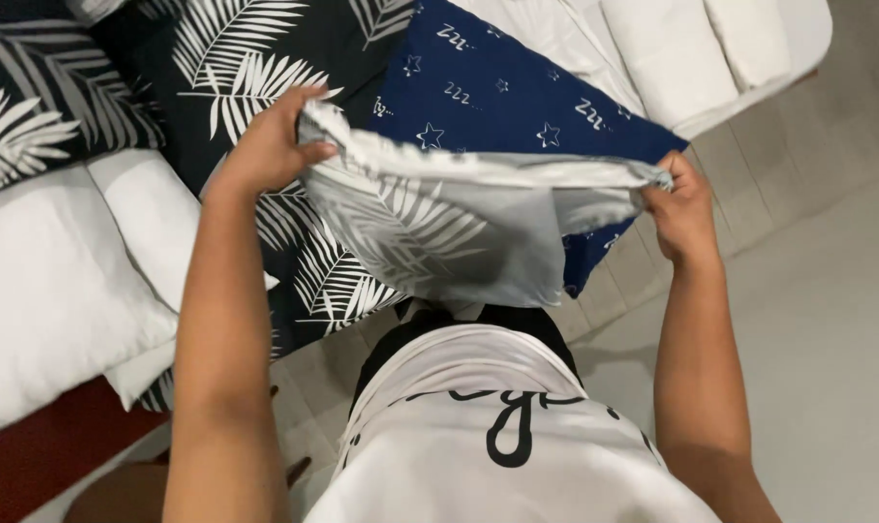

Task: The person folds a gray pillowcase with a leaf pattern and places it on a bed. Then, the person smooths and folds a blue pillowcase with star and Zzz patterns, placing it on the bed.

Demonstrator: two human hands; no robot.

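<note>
Currently a grey leaf-print pillowcase (439,228), inside out, is held stretched open above the bed (91,291), pinched at its top edge in the closed grip of left hand (270,145) and right hand (681,213); likely next, the opening must be kept taut and squared.

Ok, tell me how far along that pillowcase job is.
Done: a navy star-print pillow already lies covered on the bed. In hand: the left hand and right hand stretch the leaf-print pillowcase open, inside out. Left: bare white pillows lie uncovered, and nothing is in this case yet.
</note>
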